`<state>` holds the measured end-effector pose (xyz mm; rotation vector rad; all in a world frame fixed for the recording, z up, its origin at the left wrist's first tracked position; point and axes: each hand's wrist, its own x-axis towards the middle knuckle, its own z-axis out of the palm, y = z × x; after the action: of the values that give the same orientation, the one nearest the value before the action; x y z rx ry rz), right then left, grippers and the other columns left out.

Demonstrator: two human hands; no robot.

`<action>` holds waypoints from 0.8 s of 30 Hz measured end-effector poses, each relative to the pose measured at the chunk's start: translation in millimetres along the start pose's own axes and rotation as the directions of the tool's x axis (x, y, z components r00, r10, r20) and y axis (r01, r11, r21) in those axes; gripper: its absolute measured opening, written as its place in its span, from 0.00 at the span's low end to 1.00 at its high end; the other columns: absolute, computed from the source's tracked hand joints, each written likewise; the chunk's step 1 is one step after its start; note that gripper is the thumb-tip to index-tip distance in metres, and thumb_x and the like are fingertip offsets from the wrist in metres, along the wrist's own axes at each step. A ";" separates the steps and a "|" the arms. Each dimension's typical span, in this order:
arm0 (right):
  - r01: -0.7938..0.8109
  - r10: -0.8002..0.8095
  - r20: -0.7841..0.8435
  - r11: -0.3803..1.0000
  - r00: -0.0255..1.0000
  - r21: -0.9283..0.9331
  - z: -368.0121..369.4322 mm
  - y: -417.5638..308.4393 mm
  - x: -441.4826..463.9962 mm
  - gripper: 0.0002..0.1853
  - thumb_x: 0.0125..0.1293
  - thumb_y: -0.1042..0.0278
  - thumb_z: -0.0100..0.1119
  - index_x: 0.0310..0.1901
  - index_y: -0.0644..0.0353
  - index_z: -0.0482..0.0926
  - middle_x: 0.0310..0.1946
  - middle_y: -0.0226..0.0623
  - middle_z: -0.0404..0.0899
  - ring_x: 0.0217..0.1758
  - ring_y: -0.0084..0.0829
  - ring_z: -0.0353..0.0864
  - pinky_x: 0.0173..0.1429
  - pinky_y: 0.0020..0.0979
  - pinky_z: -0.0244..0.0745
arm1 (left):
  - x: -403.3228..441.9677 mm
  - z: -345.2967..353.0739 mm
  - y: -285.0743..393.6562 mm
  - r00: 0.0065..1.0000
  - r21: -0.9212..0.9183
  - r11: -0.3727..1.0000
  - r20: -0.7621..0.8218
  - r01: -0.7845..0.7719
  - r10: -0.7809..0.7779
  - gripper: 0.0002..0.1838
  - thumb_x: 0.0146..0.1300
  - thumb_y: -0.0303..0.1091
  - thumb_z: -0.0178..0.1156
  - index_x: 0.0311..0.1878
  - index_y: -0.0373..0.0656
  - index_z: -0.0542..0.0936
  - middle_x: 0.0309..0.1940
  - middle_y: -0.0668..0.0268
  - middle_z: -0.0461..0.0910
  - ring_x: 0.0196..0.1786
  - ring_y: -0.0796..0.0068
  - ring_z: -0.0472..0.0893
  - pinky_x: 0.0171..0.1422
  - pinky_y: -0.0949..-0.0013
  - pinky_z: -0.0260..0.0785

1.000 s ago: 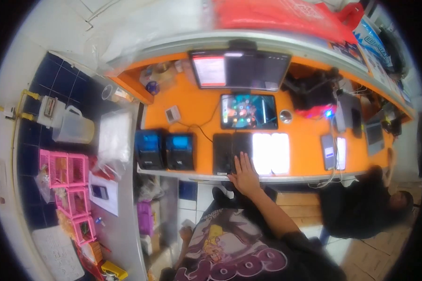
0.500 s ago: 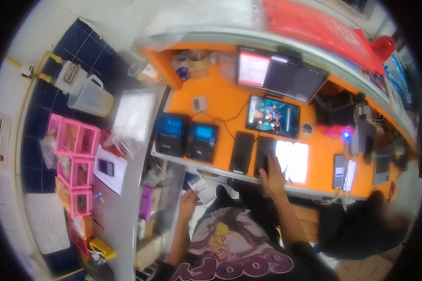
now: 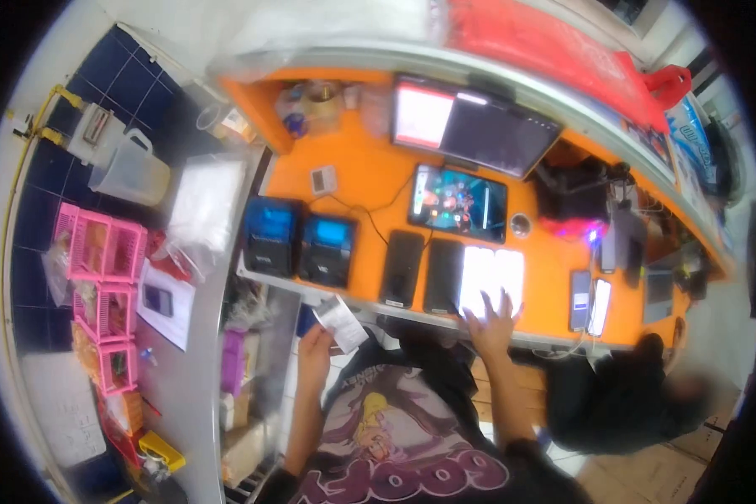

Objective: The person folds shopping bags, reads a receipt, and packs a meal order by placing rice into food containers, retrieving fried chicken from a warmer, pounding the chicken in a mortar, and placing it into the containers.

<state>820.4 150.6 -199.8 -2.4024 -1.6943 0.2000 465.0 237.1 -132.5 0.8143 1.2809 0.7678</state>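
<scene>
My left hand (image 3: pixel 314 354) is closed on a printed paper slip (image 3: pixel 341 326), which looks like a receipt, held out in front of the desk's edge. With fingers spread, my right hand (image 3: pixel 492 331) reaches over the front edge of the desk. Its fingertips overlap the lower part of two side-by-side devices with bright white screens (image 3: pixel 479 270); I cannot tell whether they touch the glass. Immediately left of these lie two dark-screened devices, a nearer one (image 3: pixel 443 273) and a farther one (image 3: pixel 402 267). Behind them a tablet (image 3: pixel 459 203) shows app icons.
Two black printers (image 3: pixel 328 252) stand at the left of the orange desk (image 3: pixel 554 328). A monitor (image 3: pixel 487 130) is at the back. Two phones (image 3: pixel 580 298) lie to the right, near a person in dark clothes (image 3: pixel 605 395). Pink baskets (image 3: pixel 105 248) line the left counter.
My right hand has moved right, from the dark device to the bright screens, fingers now spread. My left hand has lifted the receipt slightly. The whole view has shifted.
</scene>
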 end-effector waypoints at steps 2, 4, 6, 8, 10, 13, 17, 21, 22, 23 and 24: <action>-0.033 0.038 -0.163 0.999 0.986 0.034 10.4 -0.4 -3.3 0.37 0.64 0.35 0.60 0.67 0.52 0.71 0.73 0.57 0.57 0.79 0.58 0.50 0.76 0.73 0.28 | 1.3 5.1 1.5 1.000 -0.004 1.000 -0.008 0.000 0.000 0.15 0.74 0.31 0.49 0.57 0.36 0.79 0.45 0.60 0.86 0.43 0.70 0.87 0.46 0.66 0.81; -0.073 0.078 -0.120 0.996 0.990 0.044 14.8 -1.5 4.3 0.40 0.63 0.32 0.59 0.68 0.52 0.70 0.74 0.60 0.56 0.80 0.59 0.49 0.75 0.74 0.27 | 3.9 8.4 1.5 1.000 0.013 1.000 0.006 0.005 -0.005 0.15 0.74 0.31 0.49 0.57 0.37 0.79 0.45 0.60 0.86 0.43 0.71 0.87 0.46 0.67 0.81; -0.063 0.075 -0.133 0.993 0.988 0.097 18.8 -4.3 15.8 0.40 0.63 0.31 0.58 0.68 0.52 0.71 0.75 0.62 0.55 0.80 0.61 0.47 0.75 0.74 0.25 | 7.0 8.9 2.4 1.000 0.061 0.998 -0.001 -0.007 0.007 0.15 0.74 0.31 0.50 0.57 0.37 0.79 0.46 0.60 0.85 0.43 0.71 0.87 0.46 0.67 0.81; -0.074 0.087 -0.116 0.990 0.989 0.117 13.4 -10.3 27.7 0.41 0.63 0.30 0.57 0.68 0.53 0.70 0.75 0.62 0.53 0.81 0.61 0.46 0.75 0.74 0.24 | 9.0 10.0 5.2 1.000 0.055 0.998 0.007 -0.021 0.020 0.15 0.74 0.31 0.51 0.57 0.37 0.79 0.46 0.60 0.85 0.43 0.72 0.87 0.46 0.68 0.81; -0.082 0.095 -0.097 0.988 0.991 0.134 13.2 -7.2 31.8 0.41 0.63 0.30 0.56 0.68 0.53 0.70 0.76 0.62 0.52 0.81 0.61 0.45 0.75 0.74 0.23 | 9.5 9.7 6.9 0.999 0.044 0.999 0.013 -0.032 0.032 0.15 0.74 0.31 0.51 0.57 0.37 0.79 0.46 0.60 0.85 0.42 0.72 0.87 0.46 0.68 0.81; 0.008 0.003 -0.120 0.995 0.993 0.094 7.5 -2.9 33.1 0.41 0.63 0.30 0.56 0.69 0.53 0.69 0.76 0.62 0.53 0.81 0.61 0.45 0.75 0.75 0.24 | 6.8 10.0 11.9 0.999 0.005 1.000 -0.031 -0.027 0.027 0.15 0.73 0.31 0.52 0.55 0.34 0.80 0.42 0.62 0.86 0.42 0.73 0.86 0.47 0.69 0.79; -0.174 0.183 -0.138 0.982 0.973 0.076 -4.1 12.1 16.2 0.42 0.64 0.32 0.57 0.71 0.55 0.66 0.74 0.61 0.55 0.81 0.59 0.46 0.76 0.72 0.28 | 2.9 12.7 12.0 0.997 -0.034 0.998 -0.063 -0.044 0.042 0.15 0.73 0.32 0.53 0.56 0.34 0.80 0.42 0.63 0.85 0.40 0.75 0.85 0.45 0.70 0.78; -0.365 0.441 -0.316 0.890 0.840 0.272 15.6 70.5 1.1 0.42 0.65 0.37 0.59 0.72 0.60 0.64 0.73 0.61 0.57 0.79 0.58 0.52 0.78 0.65 0.40 | 6.7 -0.2 -3.6 0.998 0.043 0.997 -0.036 -0.059 0.061 0.16 0.72 0.33 0.55 0.57 0.34 0.80 0.42 0.64 0.85 0.42 0.75 0.84 0.45 0.70 0.78; -0.429 0.574 -0.329 0.800 0.749 0.420 13.5 89.8 -4.5 0.42 0.66 0.37 0.58 0.72 0.60 0.64 0.73 0.61 0.58 0.78 0.58 0.54 0.77 0.64 0.43 | 6.1 5.2 -3.2 0.996 0.015 0.998 -0.055 -0.062 0.063 0.16 0.72 0.32 0.55 0.57 0.34 0.79 0.44 0.63 0.85 0.45 0.75 0.84 0.47 0.70 0.78; -0.529 0.644 -0.387 0.764 0.660 0.369 12.7 108.9 -6.5 0.41 0.68 0.36 0.54 0.71 0.60 0.65 0.72 0.61 0.59 0.76 0.57 0.56 0.76 0.61 0.48 | 4.3 9.1 -1.2 0.997 0.003 0.998 -0.054 -0.055 0.055 0.16 0.72 0.32 0.55 0.58 0.34 0.79 0.45 0.63 0.84 0.44 0.75 0.83 0.47 0.70 0.78; -0.554 0.661 -0.406 0.751 0.631 0.360 5.7 129.4 -10.0 0.41 0.68 0.36 0.54 0.71 0.60 0.65 0.72 0.61 0.59 0.76 0.57 0.56 0.76 0.61 0.48 | 3.3 13.9 2.1 0.997 -0.007 0.999 -0.060 -0.049 0.048 0.16 0.72 0.32 0.55 0.58 0.34 0.79 0.46 0.63 0.84 0.44 0.75 0.83 0.47 0.70 0.78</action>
<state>934.3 99.5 -235.9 -2.4711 -0.5485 -0.1679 479.1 239.7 -130.9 0.8237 1.3146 0.8414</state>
